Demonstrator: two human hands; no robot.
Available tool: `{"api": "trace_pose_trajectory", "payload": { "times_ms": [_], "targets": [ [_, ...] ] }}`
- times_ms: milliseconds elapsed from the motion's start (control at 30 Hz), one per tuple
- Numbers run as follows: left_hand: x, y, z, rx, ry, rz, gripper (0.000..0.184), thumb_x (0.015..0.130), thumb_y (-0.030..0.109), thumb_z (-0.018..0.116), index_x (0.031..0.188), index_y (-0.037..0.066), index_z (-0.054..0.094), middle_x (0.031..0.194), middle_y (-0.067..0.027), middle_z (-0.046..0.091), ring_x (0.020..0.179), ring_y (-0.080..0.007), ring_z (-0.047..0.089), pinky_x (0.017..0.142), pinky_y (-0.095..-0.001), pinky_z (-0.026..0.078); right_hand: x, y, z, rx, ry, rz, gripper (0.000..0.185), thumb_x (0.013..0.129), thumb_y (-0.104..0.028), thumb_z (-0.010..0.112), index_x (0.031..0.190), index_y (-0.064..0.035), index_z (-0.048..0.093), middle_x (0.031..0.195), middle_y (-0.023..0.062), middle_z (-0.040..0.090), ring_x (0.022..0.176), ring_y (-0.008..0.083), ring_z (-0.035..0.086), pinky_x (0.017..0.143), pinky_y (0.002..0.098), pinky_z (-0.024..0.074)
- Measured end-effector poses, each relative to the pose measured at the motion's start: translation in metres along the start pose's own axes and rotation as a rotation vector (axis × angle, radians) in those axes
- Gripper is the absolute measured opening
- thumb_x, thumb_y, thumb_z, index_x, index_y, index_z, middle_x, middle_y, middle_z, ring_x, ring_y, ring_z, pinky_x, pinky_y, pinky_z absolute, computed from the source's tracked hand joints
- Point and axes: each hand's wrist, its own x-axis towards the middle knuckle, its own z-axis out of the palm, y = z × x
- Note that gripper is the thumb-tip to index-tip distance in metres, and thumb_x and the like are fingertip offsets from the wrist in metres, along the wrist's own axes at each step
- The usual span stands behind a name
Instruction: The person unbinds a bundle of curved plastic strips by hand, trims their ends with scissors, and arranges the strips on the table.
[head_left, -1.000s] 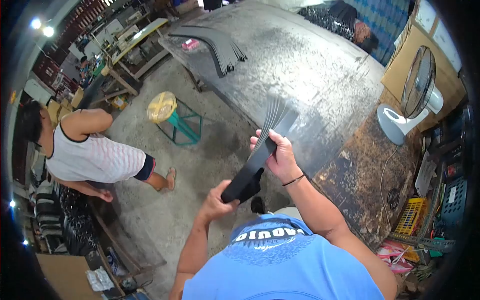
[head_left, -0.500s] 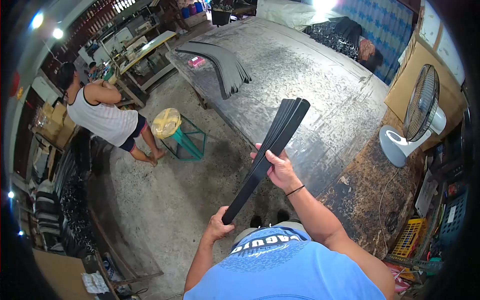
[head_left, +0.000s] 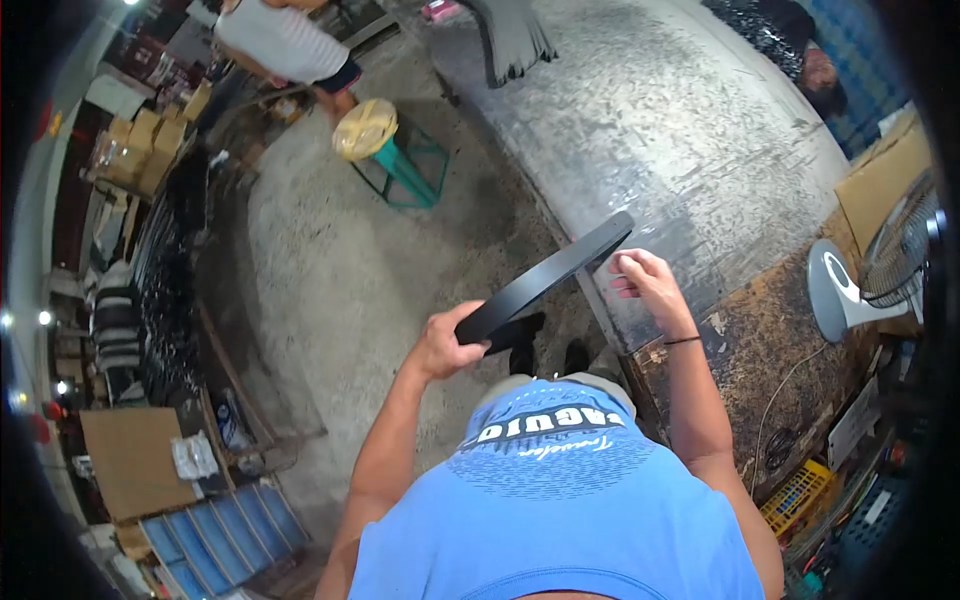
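Observation:
A stack of long black strips (head_left: pixel 545 278) slants up from lower left to upper right in front of my body. My left hand (head_left: pixel 445 342) is wrapped round its lower end. Just right of the upper end is my right hand (head_left: pixel 645 280), its fingers curled; no strip shows in it, and whether it pinches anything is too small to tell. Another fanned pile of dark strips (head_left: pixel 508 38) lies on the large grey table (head_left: pixel 690 150), beside a small pink item (head_left: pixel 440 10).
A stool (head_left: pixel 366 130) with a taped yellow seat and green legs stands on the floor. Beyond it is a person in a white top (head_left: pixel 285 42). A fan (head_left: pixel 845 290) stands on the worn wooden surface (head_left: pixel 745 345) at right. Another person (head_left: pixel 818 70) is at the table's far edge.
My right hand has come off the strips and moved right. The strips, fanned apart before, now lie together in my left hand. The view has tilted down, and the person in white is farther off.

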Motion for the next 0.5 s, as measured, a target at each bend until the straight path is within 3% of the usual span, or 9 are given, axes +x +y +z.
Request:
{"api": "trace_pose_trajectory", "payload": {
  "times_ms": [67,200,267,300,333,400,500],
  "targets": [
    [0.007,0.010,-0.001,0.056,-0.111,-0.053,0.052,0.064,0.009,0.068,0.116,0.003,0.062,0.091,-0.0050,0.066,0.080,-0.0140,0.060,0.074,-0.0269,0.049,0.003,0.020,-0.013,-0.115,0.048,-0.103,0.029,0.094,-0.023,0.061,0.112,-0.0005,0.061,0.097,0.0029,0.067,0.076,0.0098,0.060,0.068,0.0246,0.0494],
    [0.007,0.011,0.002,0.155,-0.137,-0.099,0.052,0.063,0.008,0.064,0.114,0.004,0.064,0.089,-0.0062,0.066,0.079,-0.0161,0.062,0.073,-0.0270,0.050,0.000,0.033,-0.006,-0.236,0.151,-0.246,0.028,0.089,-0.016,0.066,0.111,0.0003,0.061,0.098,0.0062,0.066,0.080,0.0121,0.061,0.069,0.0264,0.0506],
    [0.005,0.016,0.001,0.259,-0.139,-0.023,0.054,0.061,0.009,0.063,0.115,0.006,0.063,0.095,-0.0094,0.068,0.082,-0.0209,0.064,0.076,-0.0302,0.051,-0.005,0.027,0.005,-0.588,0.172,-0.493,0.036,0.081,-0.009,0.071,0.115,-0.0016,0.060,0.104,0.0115,0.063,0.092,0.0191,0.063,0.077,0.0295,0.0517],
    [0.004,0.014,0.000,0.259,-0.135,-0.032,0.054,0.061,0.009,0.063,0.115,0.006,0.063,0.095,-0.0094,0.068,0.082,-0.0209,0.064,0.076,-0.0302,0.051,0.002,0.037,0.007,-0.687,0.164,-0.591,0.056,0.070,-0.008,0.078,0.123,-0.0064,0.057,0.119,0.0150,0.056,0.110,0.0287,0.057,0.089,0.0353,0.0490],
    [0.004,0.011,0.000,0.328,-0.125,0.002,0.055,0.061,0.009,0.063,0.116,0.007,0.063,0.099,-0.0109,0.068,0.085,-0.0238,0.065,0.078,-0.0319,0.052,0.003,0.037,0.011,-0.684,0.154,-0.593,0.056,0.070,-0.008,0.078,0.123,-0.0064,0.057,0.119,0.0150,0.056,0.110,0.0287,0.057,0.089,0.0353,0.0490],
    [0.004,0.013,-0.001,0.401,-0.108,0.033,0.056,0.060,0.010,0.063,0.117,0.007,0.063,0.102,-0.0124,0.068,0.087,-0.0268,0.066,0.080,-0.0336,0.052,0.001,0.021,0.033,-0.937,0.064,-0.841,0.082,0.061,-0.013,0.084,0.135,-0.0120,0.048,0.132,0.0130,0.049,0.126,0.0362,0.046,0.102,0.0447,0.0399],
    [0.004,0.032,-0.003,0.453,-0.167,0.045,0.059,0.060,0.010,0.063,0.119,0.008,0.062,0.107,-0.0138,0.068,0.093,-0.0298,0.066,0.083,-0.0362,0.052,-0.003,0.000,0.065,-1.081,-0.237,-0.857,0.103,0.056,-0.019,0.086,0.146,-0.0136,0.035,0.144,0.0134,0.039,0.139,0.0371,0.027,0.110,0.0572,0.0253]
  ]
}}
